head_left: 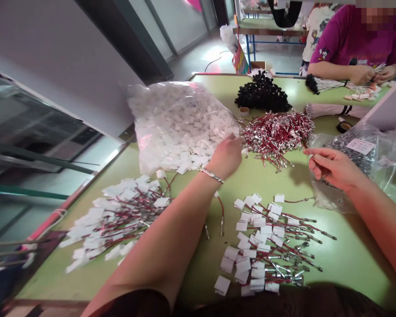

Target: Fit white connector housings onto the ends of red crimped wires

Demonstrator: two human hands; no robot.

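My left hand [227, 155], a silver bracelet on its wrist, reaches to the edge of a clear bag of small white plastic housings [178, 125]; its fingers curl among the loose pieces, and what they hold is hidden. My right hand [331, 166] hovers above the green table [346, 259], fingers drawn loosely together, beside a heap of red wires with metal terminals [277, 134]. Finished red wires with white housings lie in one pile at the left [115, 224] and another in front of me [267, 246].
A black heap of parts [263, 94] sits behind the red wires. A clear bag of metal parts [359, 154] lies at the right. Across the table a person in a magenta shirt [359, 39] handles wires. A tape roll [343, 127] lies nearby.
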